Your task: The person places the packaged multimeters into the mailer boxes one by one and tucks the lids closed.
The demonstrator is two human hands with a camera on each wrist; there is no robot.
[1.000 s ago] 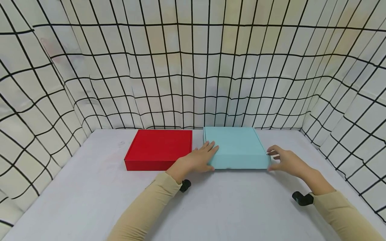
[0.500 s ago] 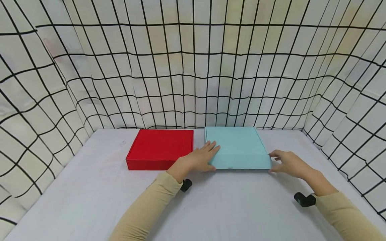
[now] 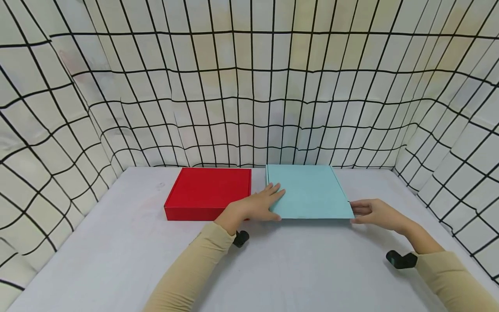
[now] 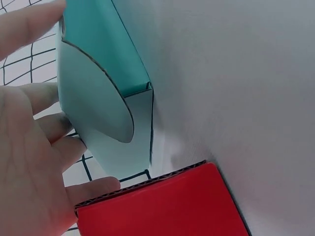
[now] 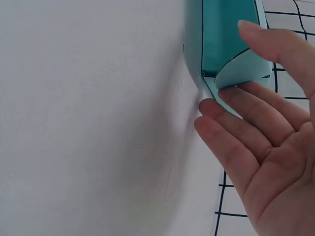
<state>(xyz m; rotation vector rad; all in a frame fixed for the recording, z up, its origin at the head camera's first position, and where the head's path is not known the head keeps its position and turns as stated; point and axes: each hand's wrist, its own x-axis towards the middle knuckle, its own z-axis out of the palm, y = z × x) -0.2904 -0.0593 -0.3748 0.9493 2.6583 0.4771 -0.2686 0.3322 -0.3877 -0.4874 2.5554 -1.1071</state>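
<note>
A light blue cardboard box (image 3: 308,186) lies on the white table, its front flap swung out from the front. My left hand (image 3: 257,206) rests with spread fingers over the box's left side, thumb at the flap's front edge. The left wrist view shows a rounded side tab (image 4: 96,96) beside its fingers and the teal interior behind it. My right hand (image 3: 383,215) is at the front right corner. In the right wrist view its nearly straight fingers touch the other rounded tab (image 5: 243,69), with the thumb raised apart over the box's opening.
A closed red cardboard box (image 3: 210,193) lies left of the blue one, close to my left wrist. A white backdrop with black grid lines (image 3: 249,99) surrounds the table (image 3: 296,268) at the back and sides. Each sleeve has a black wrist camera (image 3: 401,260).
My right hand has shifted slightly right and its fingers have straightened. The blue box's front flap has swung a little outward. My left hand keeps its place on the box.
</note>
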